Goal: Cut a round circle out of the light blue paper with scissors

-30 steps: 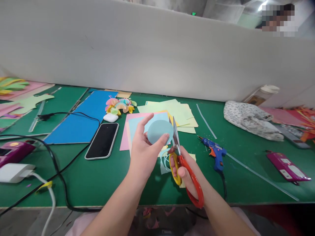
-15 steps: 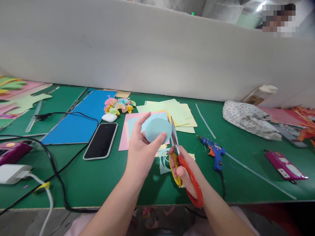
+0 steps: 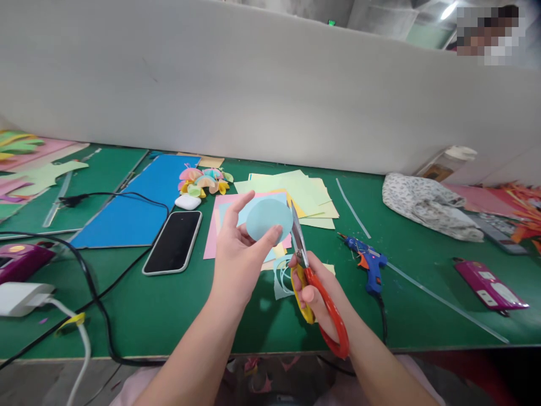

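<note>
nudged slightly leftward, the left hand [image 3: 236, 254] pinches a blue disc [image 3: 265, 217], seemingly cut round with little trimming left, while the right hand [image 3: 327, 285] grasps scissors [image 3: 311, 277].

Blue disc [image 3: 266, 217] slightly farther left

The green desk [image 3: 143, 321] bears a flat blue board [image 3: 120, 220], a white-rimmed black phone [image 3: 173, 242] and a blue-and-orange plastic glue gun [image 3: 368, 260].
</note>
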Demonstrator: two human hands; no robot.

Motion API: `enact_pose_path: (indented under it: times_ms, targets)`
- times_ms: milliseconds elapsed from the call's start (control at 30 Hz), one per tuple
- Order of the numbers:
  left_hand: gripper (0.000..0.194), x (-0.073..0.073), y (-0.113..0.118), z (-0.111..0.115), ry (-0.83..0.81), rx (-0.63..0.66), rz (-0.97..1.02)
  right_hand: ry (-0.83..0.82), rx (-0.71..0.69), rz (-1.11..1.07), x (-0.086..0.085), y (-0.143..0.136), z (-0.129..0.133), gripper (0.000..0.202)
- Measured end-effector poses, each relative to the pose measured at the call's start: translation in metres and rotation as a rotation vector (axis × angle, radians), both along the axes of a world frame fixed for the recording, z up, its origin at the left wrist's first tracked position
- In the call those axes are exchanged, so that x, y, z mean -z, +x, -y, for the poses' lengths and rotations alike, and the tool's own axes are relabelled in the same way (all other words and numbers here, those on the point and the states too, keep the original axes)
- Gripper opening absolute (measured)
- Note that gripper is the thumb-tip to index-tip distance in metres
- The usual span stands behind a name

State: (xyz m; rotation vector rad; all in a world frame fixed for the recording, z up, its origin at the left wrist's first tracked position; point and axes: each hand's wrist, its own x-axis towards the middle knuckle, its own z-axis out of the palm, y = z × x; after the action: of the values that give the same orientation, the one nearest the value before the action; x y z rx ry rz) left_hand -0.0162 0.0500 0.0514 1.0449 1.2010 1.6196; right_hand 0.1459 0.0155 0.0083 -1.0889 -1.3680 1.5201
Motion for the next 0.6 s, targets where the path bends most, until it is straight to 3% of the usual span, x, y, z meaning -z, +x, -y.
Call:
enact_pose_path:
  times_ms: [600]
  targets:
    - [0.07, -0.012, 0.0, 0.002, -0.016, -0.049, 0.007, -0.011, 0.014, 0.032, -0.012, -0.002, 0.005, 0.08]
